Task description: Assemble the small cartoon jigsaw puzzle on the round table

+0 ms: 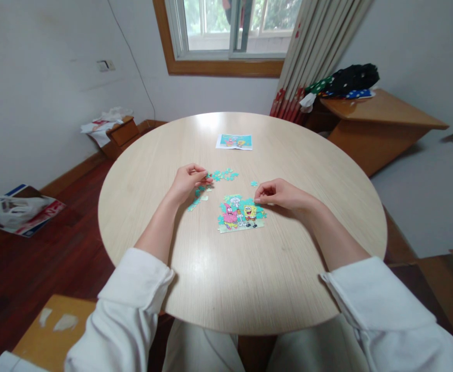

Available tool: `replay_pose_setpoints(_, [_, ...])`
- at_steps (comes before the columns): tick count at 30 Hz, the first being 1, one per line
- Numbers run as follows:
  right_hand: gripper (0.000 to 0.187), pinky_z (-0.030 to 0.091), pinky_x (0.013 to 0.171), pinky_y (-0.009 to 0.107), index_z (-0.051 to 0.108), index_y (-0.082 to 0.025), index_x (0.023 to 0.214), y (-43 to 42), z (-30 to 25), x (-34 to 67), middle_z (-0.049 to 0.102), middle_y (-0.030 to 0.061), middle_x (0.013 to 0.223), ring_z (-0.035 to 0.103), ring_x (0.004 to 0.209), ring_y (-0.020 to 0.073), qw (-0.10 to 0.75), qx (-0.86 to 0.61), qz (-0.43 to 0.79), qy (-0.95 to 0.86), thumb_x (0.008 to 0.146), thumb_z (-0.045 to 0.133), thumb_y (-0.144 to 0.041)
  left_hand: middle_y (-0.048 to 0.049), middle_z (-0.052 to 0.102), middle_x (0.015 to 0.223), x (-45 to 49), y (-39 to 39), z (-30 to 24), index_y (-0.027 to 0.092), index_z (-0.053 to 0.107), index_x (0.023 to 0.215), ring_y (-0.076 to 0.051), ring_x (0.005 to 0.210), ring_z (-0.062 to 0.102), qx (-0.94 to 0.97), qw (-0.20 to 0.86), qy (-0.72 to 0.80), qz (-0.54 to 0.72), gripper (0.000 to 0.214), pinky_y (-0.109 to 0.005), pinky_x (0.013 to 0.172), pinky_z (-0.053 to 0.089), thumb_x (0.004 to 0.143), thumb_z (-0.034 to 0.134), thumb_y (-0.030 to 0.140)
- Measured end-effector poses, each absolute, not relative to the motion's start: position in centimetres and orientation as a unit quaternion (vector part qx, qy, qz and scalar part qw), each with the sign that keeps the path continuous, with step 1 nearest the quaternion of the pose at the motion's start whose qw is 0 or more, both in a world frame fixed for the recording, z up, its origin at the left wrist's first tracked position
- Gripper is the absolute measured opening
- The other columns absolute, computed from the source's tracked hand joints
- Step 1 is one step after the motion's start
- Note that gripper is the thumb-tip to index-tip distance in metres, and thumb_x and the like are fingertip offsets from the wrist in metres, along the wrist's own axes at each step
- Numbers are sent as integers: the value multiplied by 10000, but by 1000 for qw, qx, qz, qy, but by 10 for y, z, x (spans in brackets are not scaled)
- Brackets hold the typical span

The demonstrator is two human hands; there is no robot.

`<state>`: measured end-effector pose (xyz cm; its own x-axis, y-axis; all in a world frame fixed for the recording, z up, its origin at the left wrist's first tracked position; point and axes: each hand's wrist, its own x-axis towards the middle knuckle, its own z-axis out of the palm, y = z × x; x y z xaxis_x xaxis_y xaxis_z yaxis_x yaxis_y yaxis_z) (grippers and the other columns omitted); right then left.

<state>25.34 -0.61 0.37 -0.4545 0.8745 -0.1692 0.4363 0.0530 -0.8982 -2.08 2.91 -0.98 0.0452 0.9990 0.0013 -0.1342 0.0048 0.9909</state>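
Note:
A partly assembled jigsaw puzzle (238,214) with pink and yellow cartoon figures lies on the round table in front of me. At its upper right edge, my right hand (278,194) has its fingers closed in a pinch; whatever they hold is hidden. One loose turquoise piece (254,183) lies just beyond those fingers. To the left, my left hand (189,182) pinches a small turquoise puzzle piece (208,176) beside a group of loose puzzle pieces (224,175). More pieces (197,199) lie under and below that hand.
A printed reference picture (234,142) lies towards the far side of the round table (245,279). A wooden desk (381,116) with piled cloth stands at the right. On the floor at the left is a flat box (20,209) with a plastic bag.

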Motion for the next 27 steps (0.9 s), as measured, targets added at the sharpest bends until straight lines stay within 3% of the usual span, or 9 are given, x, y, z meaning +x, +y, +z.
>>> replay_pose_setpoints(4, [226,337,545,279,653,-164,671,-7,4,253,572,5,618,465,590,109,221,-472,505,-688,640,757,-363,-20,649,607,-22,29,-9,150,535,677,-151,638,676,453,566,451,520,179,-379,776,565,728,701,106])
replay_pose_setpoints(9, [217,344,549,283,651,-168,658,-7,5,253,570,2,612,461,587,109,219,-474,502,-690,637,761,-354,-86,710,783,-24,27,-4,143,527,654,-150,679,683,437,602,428,513,189,-424,849,541,755,673,77])
replay_pose_setpoints(19, [251,320,529,272,644,-161,667,-9,5,252,558,0,611,451,578,101,224,-477,511,-679,635,760,-381,-76,717,832,-25,27,-3,146,558,569,-141,733,660,456,620,387,507,208,-356,805,536,681,719,77])
replay_pose_setpoints(23, [248,308,518,266,636,-155,651,-11,5,251,549,-2,591,445,563,97,233,-477,516,-672,620,762,-367,-24,649,671,-27,29,-5,142,597,591,-102,623,592,464,604,399,511,175,-317,737,511,655,742,69])
replay_pose_setpoints(27, [247,292,504,267,630,-162,691,-9,0,249,544,-2,590,433,549,98,296,-500,493,-648,638,738,-378,10,577,581,-28,30,-5,145,590,602,-83,568,537,465,596,405,514,177,-286,680,490,669,744,87])
